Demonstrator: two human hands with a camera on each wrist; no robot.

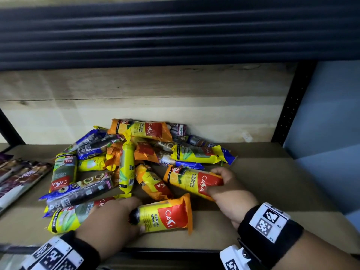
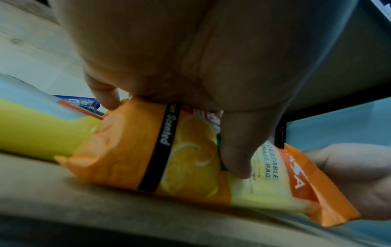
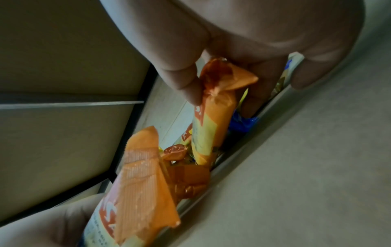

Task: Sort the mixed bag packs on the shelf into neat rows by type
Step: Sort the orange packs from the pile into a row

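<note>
Currently both hands reach onto the shelf (image 1: 263,191), each grasping one orange pack. Left hand (image 1: 111,221): fingers and thumb curl round the dark end of the front pack (image 1: 165,215), which lies flat near the shelf's front edge. Right hand (image 1: 229,190): fingers wrap the red end of the second pack (image 1: 191,181), which lies just behind the first, angled toward the pile (image 1: 136,152). Pile: mixed orange, yellow and blue packs heaped against the wooden back panel (image 1: 136,90). Purple packs (image 1: 17,172) lie in a row at the shelf's far left, apart from the pile. A black upright (image 1: 290,106) frames the right side, with a blue wall (image 1: 331,114) beyond it; a dark ribbed deck (image 1: 175,32) runs overhead. Left wrist view: the thumb presses the lemon print on the front pack (image 2: 190,158), a detail hidden from the head view. Right wrist view: fingertips (image 3: 190,90) pinch the crimped orange end of the second pack (image 3: 213,117), with the front pack's seal in the foreground.
</note>
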